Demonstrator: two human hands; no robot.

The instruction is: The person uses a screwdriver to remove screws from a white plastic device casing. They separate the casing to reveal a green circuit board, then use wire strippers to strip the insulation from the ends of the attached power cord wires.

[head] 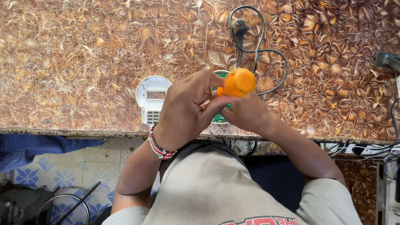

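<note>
Both my hands meet over the near edge of a brown floral-patterned counter (83,62). My right hand (248,112) grips an orange-handled tool (238,82), its rounded orange end pointing up at the camera. My left hand (185,110), with a beaded bracelet at the wrist, is closed around the tool's lower part and touches my right hand. Under the hands lies a white device shell (152,98) with a small window and keypad, and beside it a green circuit board (220,118), mostly hidden by my fingers.
A black power cord with plug (246,37) loops on the counter behind the hands. A dark object (387,60) sits at the right edge, with cables and a power strip (366,149) below it. Blue patterned floor tiles (62,173) show at lower left.
</note>
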